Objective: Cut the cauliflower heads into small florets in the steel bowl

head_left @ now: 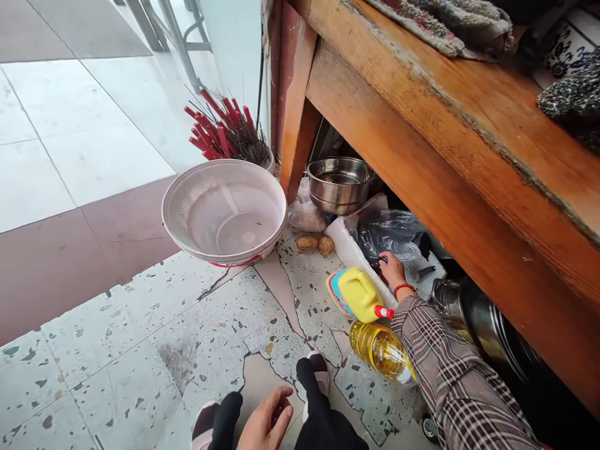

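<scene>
My right hand (392, 270), with a red bead bracelet (404, 288) at the wrist, reaches under the wooden table into a white foam box (349, 247). Its fingers are closed around something small and dark, mostly hidden by them. Beside it in the box lies a clear plastic bag (391, 231) with dark contents. Just this side of the box, a yellow jug (359, 294) with a red cap and a bottle of yellow oil (377, 347) lie on the floor. My left hand (267, 419) hangs near my knees, fingers loosely curled and apart, holding nothing visible.
The wooden table (450, 150) slants over the right side. Beneath it are a steel pot (340, 184), two potatoes (316, 244) and dark metal pots (482, 319). A large whitish basin (225, 212) stands on the cracked floor, with red-ended sticks (222, 131) behind it.
</scene>
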`<state>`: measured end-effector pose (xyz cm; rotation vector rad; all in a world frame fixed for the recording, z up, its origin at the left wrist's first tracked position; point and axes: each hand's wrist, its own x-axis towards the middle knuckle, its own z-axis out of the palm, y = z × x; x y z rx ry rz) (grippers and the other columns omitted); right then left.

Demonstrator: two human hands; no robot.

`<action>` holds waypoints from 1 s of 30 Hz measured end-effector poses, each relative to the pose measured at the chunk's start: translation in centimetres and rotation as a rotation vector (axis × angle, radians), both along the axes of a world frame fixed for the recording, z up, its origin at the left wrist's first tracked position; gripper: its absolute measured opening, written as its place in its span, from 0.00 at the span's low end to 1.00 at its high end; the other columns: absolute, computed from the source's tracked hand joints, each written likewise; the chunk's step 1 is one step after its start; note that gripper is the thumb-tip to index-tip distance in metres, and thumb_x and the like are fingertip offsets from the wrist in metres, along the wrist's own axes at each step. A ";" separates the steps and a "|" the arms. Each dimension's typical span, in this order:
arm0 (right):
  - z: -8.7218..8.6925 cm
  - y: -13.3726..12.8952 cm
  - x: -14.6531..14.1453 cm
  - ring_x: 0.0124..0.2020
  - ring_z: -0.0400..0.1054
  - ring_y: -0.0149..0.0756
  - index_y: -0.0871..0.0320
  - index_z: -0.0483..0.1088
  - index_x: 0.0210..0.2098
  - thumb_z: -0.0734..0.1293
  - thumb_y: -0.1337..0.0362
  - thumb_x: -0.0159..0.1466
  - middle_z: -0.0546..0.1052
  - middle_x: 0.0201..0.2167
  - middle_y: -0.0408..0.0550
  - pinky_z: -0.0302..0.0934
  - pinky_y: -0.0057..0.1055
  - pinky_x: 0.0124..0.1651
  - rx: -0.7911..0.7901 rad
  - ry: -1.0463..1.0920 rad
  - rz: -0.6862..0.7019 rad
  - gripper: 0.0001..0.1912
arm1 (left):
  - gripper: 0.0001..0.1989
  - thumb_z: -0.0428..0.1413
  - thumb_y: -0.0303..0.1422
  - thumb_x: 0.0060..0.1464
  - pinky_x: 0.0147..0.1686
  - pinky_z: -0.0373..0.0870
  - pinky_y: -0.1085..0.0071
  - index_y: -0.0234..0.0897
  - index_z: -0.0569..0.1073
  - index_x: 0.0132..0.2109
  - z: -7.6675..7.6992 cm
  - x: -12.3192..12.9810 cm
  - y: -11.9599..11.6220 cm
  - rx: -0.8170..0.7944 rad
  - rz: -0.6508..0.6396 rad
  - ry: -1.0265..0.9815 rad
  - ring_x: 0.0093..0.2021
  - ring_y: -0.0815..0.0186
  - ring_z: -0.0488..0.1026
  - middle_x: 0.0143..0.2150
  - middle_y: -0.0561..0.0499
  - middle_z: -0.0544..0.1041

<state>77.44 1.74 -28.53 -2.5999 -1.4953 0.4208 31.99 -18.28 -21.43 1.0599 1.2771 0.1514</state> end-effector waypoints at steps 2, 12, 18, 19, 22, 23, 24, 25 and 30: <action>1.9 -1.2 0.5 0.36 0.71 0.39 0.57 0.69 0.47 0.60 0.67 0.61 0.77 0.32 0.48 0.61 0.35 0.45 0.045 -0.004 -0.023 0.15 | 0.22 0.49 0.49 0.56 0.48 0.72 0.67 0.40 0.74 0.48 -0.2 0.3 0.0 -0.010 -0.026 0.007 0.44 0.60 0.76 0.44 0.46 0.79; 18.9 -13.0 -7.2 0.41 0.74 0.41 0.58 0.68 0.49 0.58 0.59 0.67 0.78 0.46 0.55 0.66 0.38 0.44 0.357 -0.087 0.146 0.15 | 0.24 0.56 0.53 0.48 0.42 0.75 0.66 0.38 0.76 0.43 5.0 -0.6 -1.0 -0.053 0.170 -0.098 0.41 0.58 0.77 0.37 0.46 0.79; 32.8 -18.8 -20.0 0.51 0.72 0.38 0.55 0.68 0.48 0.63 0.65 0.67 0.77 0.50 0.51 0.67 0.37 0.53 0.512 0.051 0.330 0.10 | 0.26 0.55 0.51 0.53 0.46 0.72 0.65 0.34 0.72 0.49 19.6 0.5 1.7 -0.220 0.287 -0.368 0.41 0.62 0.75 0.42 0.44 0.78; 35.1 -19.4 -22.1 0.51 0.72 0.38 0.54 0.67 0.49 0.63 0.67 0.66 0.76 0.50 0.51 0.67 0.38 0.53 0.524 0.107 0.362 0.11 | 0.26 0.55 0.50 0.53 0.45 0.71 0.65 0.33 0.72 0.50 22.4 0.9 2.1 -0.249 0.307 -0.453 0.40 0.63 0.75 0.42 0.43 0.78; 41.6 -21.2 -27.6 0.52 0.72 0.39 0.50 0.66 0.51 0.65 0.71 0.64 0.75 0.53 0.50 0.69 0.38 0.52 0.535 0.277 0.516 0.16 | 0.27 0.53 0.50 0.56 0.45 0.70 0.64 0.32 0.70 0.51 30.4 1.2 2.9 -0.353 0.432 -0.778 0.43 0.62 0.75 0.46 0.40 0.77; 43.5 -21.9 -29.1 0.53 0.71 0.39 0.49 0.66 0.51 0.65 0.72 0.63 0.75 0.54 0.49 0.69 0.38 0.51 0.536 0.326 0.571 0.18 | 0.26 0.52 0.50 0.57 0.46 0.70 0.63 0.31 0.71 0.50 32.8 0.9 2.8 -0.370 0.471 -0.847 0.44 0.61 0.75 0.46 0.39 0.77; 45.3 -22.5 -30.4 0.53 0.71 0.39 0.49 0.66 0.50 0.66 0.73 0.63 0.74 0.55 0.49 0.70 0.38 0.51 0.536 0.369 0.620 0.19 | 0.25 0.51 0.50 0.57 0.47 0.69 0.62 0.32 0.71 0.49 35.1 0.5 2.7 -0.377 0.522 -0.888 0.45 0.60 0.75 0.46 0.39 0.77; 47.0 -23.1 -31.4 0.54 0.71 0.39 0.48 0.66 0.50 0.66 0.74 0.62 0.73 0.55 0.48 0.70 0.38 0.51 0.533 0.406 0.660 0.20 | 0.24 0.51 0.50 0.58 0.48 0.69 0.62 0.32 0.71 0.48 37.3 -0.2 2.3 -0.372 0.562 -0.918 0.45 0.60 0.75 0.45 0.40 0.78; 54.5 -24.8 -34.9 0.57 0.67 0.40 0.50 0.69 0.43 0.65 0.72 0.62 0.72 0.56 0.48 0.66 0.40 0.56 0.427 0.617 0.724 0.13 | 0.20 0.54 0.48 0.56 0.48 0.68 0.62 0.35 0.69 0.45 45.5 -4.9 -0.3 -0.117 0.608 -0.874 0.45 0.60 0.75 0.43 0.43 0.78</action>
